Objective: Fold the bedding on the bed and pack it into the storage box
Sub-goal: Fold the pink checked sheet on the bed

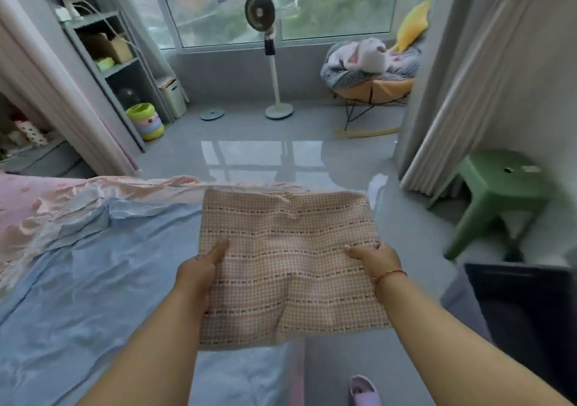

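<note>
A folded pink checked cloth with rows of small dark bows point(287, 262) is held flat in the air over the bed's right corner. My left hand point(199, 268) grips its left edge, thumb on top. My right hand point(374, 260), with a red string on the wrist, grips the right edge the same way. The bed point(93, 296) carries a blue sheet, and a crumpled pink and blue cover point(53, 212) lies at its far left. A dark storage box point(524, 305) stands open on the floor at the right, only partly in view.
A green plastic stool point(496, 199) stands right of the bed near a curtain. Farther off are a standing fan point(271, 56), a rocking chair heaped with laundry point(371, 71), a grey shelf unit point(106, 62) and glossy floor. A purple slipper point(363, 390) shows below.
</note>
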`<state>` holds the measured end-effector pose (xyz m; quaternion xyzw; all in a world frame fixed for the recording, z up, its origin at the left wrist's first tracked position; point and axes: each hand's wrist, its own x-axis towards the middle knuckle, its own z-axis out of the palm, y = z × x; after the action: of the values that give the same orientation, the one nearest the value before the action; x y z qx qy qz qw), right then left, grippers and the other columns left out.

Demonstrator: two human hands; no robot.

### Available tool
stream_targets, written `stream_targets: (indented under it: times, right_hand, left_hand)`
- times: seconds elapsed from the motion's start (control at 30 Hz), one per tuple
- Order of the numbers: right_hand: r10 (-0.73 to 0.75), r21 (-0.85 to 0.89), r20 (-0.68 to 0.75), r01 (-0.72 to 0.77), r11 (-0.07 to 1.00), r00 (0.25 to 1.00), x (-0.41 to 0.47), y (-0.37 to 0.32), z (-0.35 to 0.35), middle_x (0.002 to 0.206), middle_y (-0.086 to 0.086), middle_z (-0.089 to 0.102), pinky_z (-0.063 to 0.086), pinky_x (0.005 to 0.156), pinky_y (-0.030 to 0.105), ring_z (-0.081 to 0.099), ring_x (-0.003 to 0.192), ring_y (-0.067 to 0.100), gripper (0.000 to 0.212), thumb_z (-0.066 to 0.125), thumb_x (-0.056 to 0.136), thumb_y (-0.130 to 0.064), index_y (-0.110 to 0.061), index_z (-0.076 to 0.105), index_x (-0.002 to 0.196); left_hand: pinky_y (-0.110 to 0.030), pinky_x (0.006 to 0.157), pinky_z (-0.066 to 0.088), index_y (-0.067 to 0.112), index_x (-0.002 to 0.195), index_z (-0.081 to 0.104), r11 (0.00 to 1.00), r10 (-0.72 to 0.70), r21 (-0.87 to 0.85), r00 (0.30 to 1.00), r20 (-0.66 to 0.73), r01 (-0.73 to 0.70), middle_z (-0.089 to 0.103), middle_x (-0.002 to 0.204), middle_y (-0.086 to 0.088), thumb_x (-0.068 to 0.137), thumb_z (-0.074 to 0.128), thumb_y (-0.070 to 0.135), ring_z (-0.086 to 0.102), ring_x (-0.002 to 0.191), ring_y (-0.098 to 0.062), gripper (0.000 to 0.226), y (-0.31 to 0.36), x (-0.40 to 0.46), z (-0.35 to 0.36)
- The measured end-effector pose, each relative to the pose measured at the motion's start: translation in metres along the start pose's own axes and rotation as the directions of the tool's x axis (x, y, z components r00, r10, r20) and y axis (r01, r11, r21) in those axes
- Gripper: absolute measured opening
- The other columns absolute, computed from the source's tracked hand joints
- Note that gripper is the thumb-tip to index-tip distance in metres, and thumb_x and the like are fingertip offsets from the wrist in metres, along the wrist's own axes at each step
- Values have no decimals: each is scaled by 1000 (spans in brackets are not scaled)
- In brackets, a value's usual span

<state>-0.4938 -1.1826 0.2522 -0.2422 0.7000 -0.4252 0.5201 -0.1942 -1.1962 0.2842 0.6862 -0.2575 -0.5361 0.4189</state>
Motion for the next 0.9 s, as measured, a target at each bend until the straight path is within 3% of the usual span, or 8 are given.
stream_targets:
  times: [0.1,0.2,0.3,0.4,0.53,0.7,0.9]
  right_hand:
    - [51,85,-164,-37,996,985,6,14,-76,116,15,61,51,92,49,61,102,34,58,81,68,-21,-2,57,117]
    - [112,166,-297,-64,984,948,9,30,-147,115,13,61,51,90,48,61,99,34,58,81,68,-21,-2,55,117]
    - [185,265,-391,-82,961,901,10,48,-215,108,12,62,52,86,43,61,93,32,46,78,72,-15,-4,57,112]
    - [238,322,-465,-88,943,852,15,68,-277,111,13,63,53,88,46,62,94,32,53,79,69,-19,-5,58,116]
    - [307,388,-528,-96,916,792,27,90,-350,114,14,63,51,87,40,61,96,30,56,78,72,-17,-2,58,122]
    - [396,487,-574,-89,869,717,49,122,-431,106,12,63,52,88,43,62,95,31,50,78,73,-16,-2,59,117]
    - [518,594,-591,-101,798,619,68,164,-491,111,13,63,51,87,40,61,93,30,57,80,73,-20,-1,57,122]
  left_hand:
    - [-55,84,55,2,102,69,991,-10,135,990,143,-10,73,93,-16,74,77,49,70,85,-36,55,1,-2,82]
    - [-53,80,57,6,100,71,967,-38,251,959,280,-35,74,93,-13,62,80,60,72,83,-34,67,-3,-10,162]
    - [-43,76,58,7,93,70,941,-54,328,915,400,-87,74,86,-11,71,77,54,71,80,-30,52,-10,-31,243]
    - [-45,77,58,6,92,70,902,-102,412,865,492,-128,75,85,-11,67,79,58,72,79,-31,58,-21,-46,319]
    - [-40,71,57,8,82,67,846,-144,502,833,535,-177,72,83,-14,76,74,51,69,78,-33,44,-37,-68,414]
    - [-54,79,57,6,90,68,778,-218,590,786,578,-217,73,86,-17,73,76,54,71,78,-38,51,-70,-79,526]
    - [-49,84,56,3,96,63,686,-269,658,730,628,-312,69,95,-18,84,70,43,68,88,-36,42,-112,-94,629]
